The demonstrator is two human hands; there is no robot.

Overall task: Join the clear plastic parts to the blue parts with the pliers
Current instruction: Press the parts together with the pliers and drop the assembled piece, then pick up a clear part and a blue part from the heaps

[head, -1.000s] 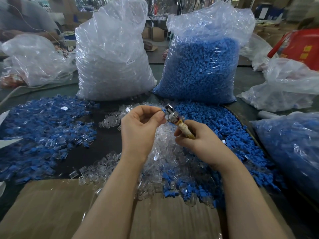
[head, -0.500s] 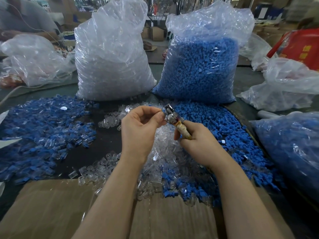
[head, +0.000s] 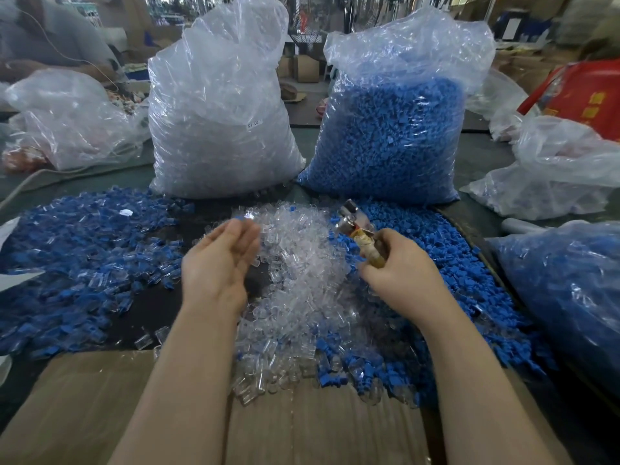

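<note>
The right hand [head: 399,276] grips the pliers [head: 357,229], whose head juts up beyond its fingers; the left hand [head: 218,263] hangs slack-fingered beside them, over the clear parts [head: 302,263].

A sheet of brown cardboard [head: 84,407] lies at the near edge of the dark counter [head: 476,152]. A red bag [head: 583,95] stands far right, and a crumpled clear plastic bag [head: 67,119] sits far left beside another person's sleeve [head: 50,38].

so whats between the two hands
The pile of clear parts lies between the left hand and right hand, in the head view.
</note>
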